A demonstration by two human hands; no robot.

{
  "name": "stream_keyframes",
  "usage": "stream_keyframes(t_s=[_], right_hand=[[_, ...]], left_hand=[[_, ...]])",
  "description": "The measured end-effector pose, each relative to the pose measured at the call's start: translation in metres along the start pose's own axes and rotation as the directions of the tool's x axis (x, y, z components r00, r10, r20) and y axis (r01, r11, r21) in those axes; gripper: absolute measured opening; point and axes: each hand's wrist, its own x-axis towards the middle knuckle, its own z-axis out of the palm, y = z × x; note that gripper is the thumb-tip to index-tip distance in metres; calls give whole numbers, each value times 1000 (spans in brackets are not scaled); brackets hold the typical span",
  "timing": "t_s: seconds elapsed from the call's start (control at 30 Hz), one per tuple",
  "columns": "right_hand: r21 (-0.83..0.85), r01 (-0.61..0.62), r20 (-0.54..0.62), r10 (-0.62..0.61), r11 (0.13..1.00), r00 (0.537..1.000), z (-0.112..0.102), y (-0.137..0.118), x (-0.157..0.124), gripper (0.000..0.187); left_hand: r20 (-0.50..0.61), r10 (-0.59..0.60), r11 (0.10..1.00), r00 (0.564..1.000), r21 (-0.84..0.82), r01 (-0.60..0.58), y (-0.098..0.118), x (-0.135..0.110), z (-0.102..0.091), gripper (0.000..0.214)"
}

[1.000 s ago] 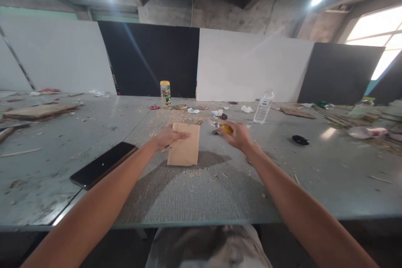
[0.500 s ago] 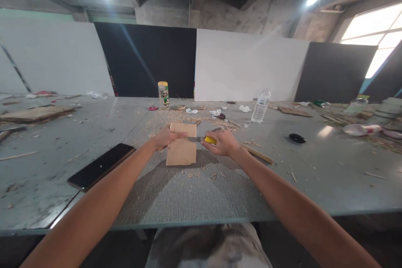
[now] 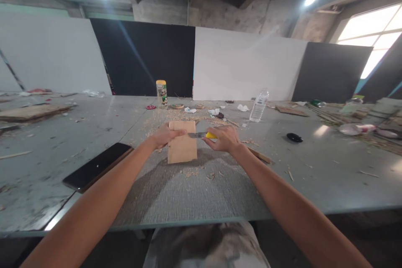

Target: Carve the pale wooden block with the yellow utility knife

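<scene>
A flat, light brown wooden board (image 3: 182, 148) lies on the grey table (image 3: 194, 192) in front of me. My left hand (image 3: 165, 135) is closed over the board's upper left edge. My right hand (image 3: 223, 138) grips a yellow-handled utility knife (image 3: 204, 135). Its blade points left at the board's upper right edge, close to my left fingertips. Wood shavings (image 3: 201, 172) lie scattered just below the board.
A black phone (image 3: 98, 166) lies left of my arm. A wooden stick (image 3: 259, 155) sits behind my right wrist. At the back stand a yellow-capped can (image 3: 161, 93) and a clear water bottle (image 3: 258, 106). A black lid (image 3: 294, 137) and wood scraps (image 3: 351, 117) are on the right.
My right hand picked up the knife from the table at the right and brought it left to the board's edge. My left hand stayed on the board.
</scene>
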Motion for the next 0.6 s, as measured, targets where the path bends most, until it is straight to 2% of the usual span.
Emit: stream_keyframes(t_s=[0.07, 0.13, 0.17, 0.23, 0.3, 0.37, 0.43, 0.5, 0.6], right_hand=[[16, -144, -49, 144, 989, 988, -1, 17, -3, 43], [55, -356, -118, 360, 933, 925, -1, 41, -8, 43], [74, -417, -134, 423, 906, 896, 0, 53, -11, 43], [113, -456, -118, 468, 883, 876, 3, 68, -15, 43], [155, -384, -76, 399, 910, 914, 6, 66, -15, 41], [187, -252, -44, 265, 949, 963, 8, 49, -11, 41], [199, -116, -21, 123, 973, 992, 6, 27, -5, 43], [186, -28, 3, 28, 982, 1000, 2, 7, 0, 45], [133, 21, 37, -26, 991, 999, -4, -8, 3, 45]], left_hand=[[15, -23, 1000, 1000, -17, 24, 1, -4, -3, 40], [24, -41, 999, 999, -29, 42, 3, -8, -6, 35], [24, -47, 998, 999, -33, 47, 4, -11, -7, 33], [27, -43, 998, 999, -36, 44, 6, -13, -8, 30], [37, -23, 999, 999, -24, 24, 7, -14, -8, 30], [42, 2, 1000, 999, -3, -2, 8, -13, -7, 30], [40, 20, 1000, 999, 11, -20, 8, -12, -6, 29], [36, 28, 999, 999, 21, -29, 9, -12, -5, 28], [17, 33, 999, 999, 43, -34, 10, -13, -3, 29]])
